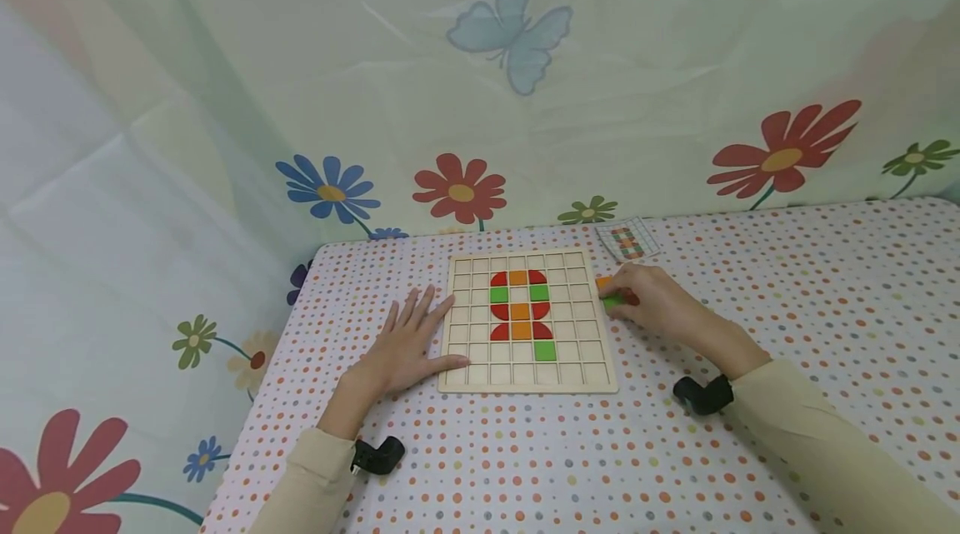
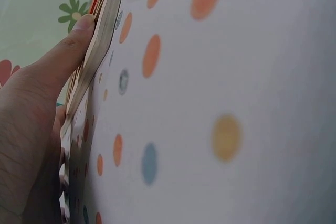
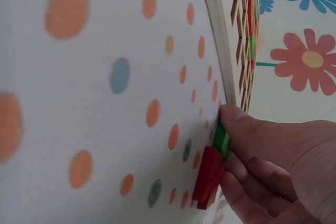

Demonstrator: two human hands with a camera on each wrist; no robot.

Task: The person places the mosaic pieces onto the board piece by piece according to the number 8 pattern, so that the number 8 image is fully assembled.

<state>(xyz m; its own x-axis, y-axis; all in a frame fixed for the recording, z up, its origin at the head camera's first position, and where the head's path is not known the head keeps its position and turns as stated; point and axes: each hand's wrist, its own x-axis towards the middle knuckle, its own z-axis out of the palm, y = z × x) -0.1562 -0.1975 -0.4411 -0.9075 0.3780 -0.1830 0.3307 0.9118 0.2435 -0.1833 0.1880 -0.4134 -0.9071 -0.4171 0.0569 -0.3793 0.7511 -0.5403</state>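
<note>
A pale wooden grid board (image 1: 480, 352) lies on the table, with red quarter-round, orange square and green square tiles set in its middle cells. My left hand (image 1: 405, 351) rests at the board's left edge with fingers spread, its thumb (image 2: 79, 30) touching the rim. Just beyond the right edge, my right hand (image 1: 652, 301) pinches a green tile (image 3: 222, 139) between thumb and fingers. Red tiles (image 3: 209, 174) sit right beside that tile, partly hidden by the fingers. An orange tile (image 1: 603, 281) shows at the fingertips in the head view.
A small pattern card (image 1: 628, 242) with a printed grid lies behind the right hand, near the back of the table. Dotted cloth (image 1: 540, 459) covers the table. A flowered curtain (image 1: 615, 84) rises along the back and left.
</note>
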